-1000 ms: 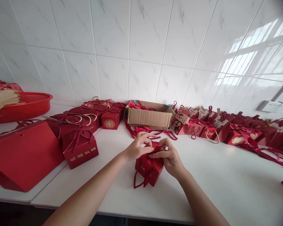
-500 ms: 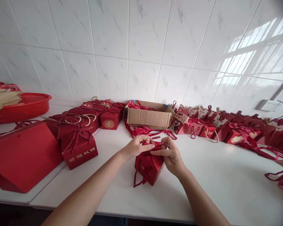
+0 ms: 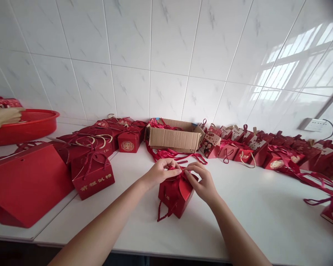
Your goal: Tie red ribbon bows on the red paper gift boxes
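Observation:
A small red gift box (image 3: 180, 195) stands on the white table in front of me, a twisted red cord handle (image 3: 163, 217) hanging down its near side. Dark red ribbon (image 3: 175, 181) runs over its top and gathers in a knot or bow between my hands. My left hand (image 3: 162, 173) pinches the ribbon at the left of the top. From the right, my right hand (image 3: 201, 181) has thumb and fingers closed on the ribbon at the same spot. The fingers partly cover the knot.
Behind the gift box is a cardboard box (image 3: 174, 139) with red ribbons. Finished-looking red boxes (image 3: 93, 175) crowd the left; more line the wall at right (image 3: 258, 149). A large red box (image 3: 27, 184) lies front left. Another person's hand (image 3: 5, 117) is over a red basin (image 3: 41, 127).
My right hand has shifted its fingers on the ribbon and opened out slightly to the right. At far left the other person's hand has moved; at far right a red box has shifted left.

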`<state>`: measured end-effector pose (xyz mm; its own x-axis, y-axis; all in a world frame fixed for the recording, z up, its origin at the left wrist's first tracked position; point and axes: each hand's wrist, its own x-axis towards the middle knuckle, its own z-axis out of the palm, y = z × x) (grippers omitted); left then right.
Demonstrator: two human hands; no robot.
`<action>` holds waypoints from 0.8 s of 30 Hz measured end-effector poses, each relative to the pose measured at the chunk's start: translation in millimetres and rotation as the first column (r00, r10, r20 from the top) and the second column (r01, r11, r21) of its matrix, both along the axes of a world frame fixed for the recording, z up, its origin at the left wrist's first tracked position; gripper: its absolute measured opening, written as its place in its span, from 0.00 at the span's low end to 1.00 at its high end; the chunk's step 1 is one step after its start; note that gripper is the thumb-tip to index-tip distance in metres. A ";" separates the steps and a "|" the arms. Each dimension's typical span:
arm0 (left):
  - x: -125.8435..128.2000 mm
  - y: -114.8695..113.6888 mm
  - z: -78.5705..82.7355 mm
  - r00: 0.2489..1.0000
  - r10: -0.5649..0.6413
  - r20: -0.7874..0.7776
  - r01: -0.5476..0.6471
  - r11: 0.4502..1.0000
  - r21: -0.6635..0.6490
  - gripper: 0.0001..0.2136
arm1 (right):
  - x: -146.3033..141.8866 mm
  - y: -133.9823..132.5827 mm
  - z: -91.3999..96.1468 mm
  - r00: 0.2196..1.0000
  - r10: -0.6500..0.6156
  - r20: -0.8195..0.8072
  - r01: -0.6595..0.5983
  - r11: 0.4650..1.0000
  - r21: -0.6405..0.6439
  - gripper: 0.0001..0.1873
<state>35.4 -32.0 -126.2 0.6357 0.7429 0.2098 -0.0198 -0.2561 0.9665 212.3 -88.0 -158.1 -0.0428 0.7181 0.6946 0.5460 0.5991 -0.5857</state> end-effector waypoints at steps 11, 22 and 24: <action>5.1 -1.8 -1.8 0.995 0.101 0.019 -0.101 0.995 0.004 0.23 | 2.4 2.9 -3.9 0.973 -0.190 0.131 0.170 0.974 0.151 0.06; 1.3 5.3 -5.1 0.997 0.076 0.022 -0.074 0.996 -0.048 0.21 | 6.9 5.4 -6.2 0.940 -0.298 0.164 0.276 0.950 0.146 0.07; 0.0 5.9 -5.4 0.998 0.064 0.025 -0.063 0.997 -0.039 0.22 | 6.1 5.8 -6.6 0.951 -0.283 0.125 0.268 0.956 0.120 0.08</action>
